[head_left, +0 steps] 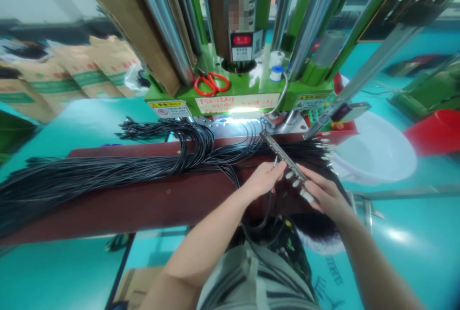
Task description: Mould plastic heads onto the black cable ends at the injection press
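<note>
A narrow metal bar (276,148) slants across the front of the machine, with several pale connector ends (296,183) along its near side. My right hand (325,194) is closed around the bar's lower right end. At the bar's middle, my left hand (265,178) is closed with the thumb pressed near the metal. A black cable (269,207) hangs below this hand and seems to be in its fingers, though the grip is partly hidden. Behind both hands, a thick bundle of black cables (108,171) lies along a dark red bench top (168,204).
A green press machine (172,93) stands ahead, with red-handled scissors (212,84) and a blue-and-white spool (276,73) on its ledge. To the right are a white basin (377,152) and a red bucket (436,130). Paper sacks (79,73) line the left.
</note>
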Motion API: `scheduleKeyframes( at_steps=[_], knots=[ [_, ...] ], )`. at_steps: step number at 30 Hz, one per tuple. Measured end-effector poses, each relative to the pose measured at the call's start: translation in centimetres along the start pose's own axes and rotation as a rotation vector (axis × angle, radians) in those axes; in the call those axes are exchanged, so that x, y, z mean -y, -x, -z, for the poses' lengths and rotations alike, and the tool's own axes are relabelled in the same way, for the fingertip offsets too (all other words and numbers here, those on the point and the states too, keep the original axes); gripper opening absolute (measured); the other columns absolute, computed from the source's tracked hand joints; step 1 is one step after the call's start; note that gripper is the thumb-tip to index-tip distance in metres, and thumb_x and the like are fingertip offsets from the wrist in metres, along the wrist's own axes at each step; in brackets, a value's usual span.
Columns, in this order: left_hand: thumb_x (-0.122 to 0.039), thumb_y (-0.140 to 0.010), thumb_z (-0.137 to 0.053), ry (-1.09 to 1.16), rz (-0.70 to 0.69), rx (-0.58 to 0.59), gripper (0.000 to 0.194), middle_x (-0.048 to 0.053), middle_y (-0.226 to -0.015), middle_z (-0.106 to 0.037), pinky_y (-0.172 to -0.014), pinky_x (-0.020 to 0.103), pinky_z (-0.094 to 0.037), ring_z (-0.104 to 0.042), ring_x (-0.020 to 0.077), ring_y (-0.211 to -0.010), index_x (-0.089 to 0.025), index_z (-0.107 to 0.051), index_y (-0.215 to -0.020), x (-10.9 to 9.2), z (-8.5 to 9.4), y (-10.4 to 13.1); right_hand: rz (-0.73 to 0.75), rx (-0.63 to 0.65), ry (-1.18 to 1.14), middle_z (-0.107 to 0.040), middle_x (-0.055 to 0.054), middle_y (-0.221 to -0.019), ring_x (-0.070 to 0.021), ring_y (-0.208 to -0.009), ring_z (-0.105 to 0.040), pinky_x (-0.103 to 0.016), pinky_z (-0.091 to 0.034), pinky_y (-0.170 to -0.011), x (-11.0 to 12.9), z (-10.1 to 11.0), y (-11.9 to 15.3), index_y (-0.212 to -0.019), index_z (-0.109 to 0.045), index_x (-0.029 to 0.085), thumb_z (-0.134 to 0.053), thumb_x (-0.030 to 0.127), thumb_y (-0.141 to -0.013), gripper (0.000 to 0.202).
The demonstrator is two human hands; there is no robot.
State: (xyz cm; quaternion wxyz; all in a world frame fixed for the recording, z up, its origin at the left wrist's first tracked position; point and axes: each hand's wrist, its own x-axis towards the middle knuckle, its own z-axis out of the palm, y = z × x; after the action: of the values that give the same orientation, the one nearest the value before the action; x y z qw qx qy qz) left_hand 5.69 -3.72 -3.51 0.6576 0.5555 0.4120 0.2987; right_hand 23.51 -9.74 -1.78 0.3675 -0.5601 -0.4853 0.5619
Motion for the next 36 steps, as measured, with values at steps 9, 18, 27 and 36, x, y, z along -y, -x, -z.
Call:
scheduleKeyframes(
  at_steps=[9, 18, 27, 36],
  knots=[
    [-0.050, -0.082, -0.046, 0.598, -0.096, -0.348, 0.035, -0.011, -0.043, -0.028, -0.033, 0.014, -0.023, -0.024, 0.0032, -0.032, -0.020, -0.034, -0.067, -1.8, 1.0, 4.8, -0.019, 0.015, -0.120, -0.051, 0.002, -0.056, -0.0024, -0.035, -0.029, -0.015, -0.020, -0.031, -0.9, 0.4, -0.7, -0.132, -0.042, 0.018, -0.054, 0.038, -0.082, 0.056],
    [-0.049, -0.078, -0.051, 0.524, 0.045, -0.079, 0.037, -0.010, -0.037, -0.033, -0.028, 0.015, -0.017, -0.024, 0.0029, -0.027, -0.019, -0.035, -0.063, -0.6, 0.6, 2.1, -0.024, 0.077, 0.004, -0.058, -0.002, -0.061, -0.0029, -0.033, -0.032, -0.015, -0.023, -0.029, -1.2, 1.1, -0.8, -0.133, -0.041, 0.017, -0.053, 0.045, -0.081, 0.060],
    [-0.055, -0.072, -0.055, 0.414, 0.125, -0.042, 0.043, -0.010, -0.035, -0.033, -0.030, 0.015, -0.017, -0.027, 0.0023, -0.028, -0.017, -0.040, -0.057, -0.4, 0.9, 2.1, -0.021, 0.142, 0.066, -0.055, -0.001, -0.054, -0.0032, -0.034, -0.031, -0.014, -0.022, -0.029, -1.1, 1.3, -0.7, -0.130, -0.046, 0.016, -0.053, 0.046, -0.081, 0.059],
    [-0.054, -0.072, -0.055, 0.434, 0.153, 0.000, 0.045, -0.009, -0.034, -0.032, -0.029, 0.015, -0.016, -0.026, 0.0024, -0.027, -0.017, -0.038, -0.054, -0.3, 1.4, 2.0, -0.026, 0.145, 0.087, -0.060, -0.004, -0.063, -0.0033, -0.036, -0.032, -0.016, -0.023, -0.031, -1.1, 1.3, -0.7, -0.130, -0.047, 0.015, -0.053, 0.046, -0.080, 0.059]
  ],
)
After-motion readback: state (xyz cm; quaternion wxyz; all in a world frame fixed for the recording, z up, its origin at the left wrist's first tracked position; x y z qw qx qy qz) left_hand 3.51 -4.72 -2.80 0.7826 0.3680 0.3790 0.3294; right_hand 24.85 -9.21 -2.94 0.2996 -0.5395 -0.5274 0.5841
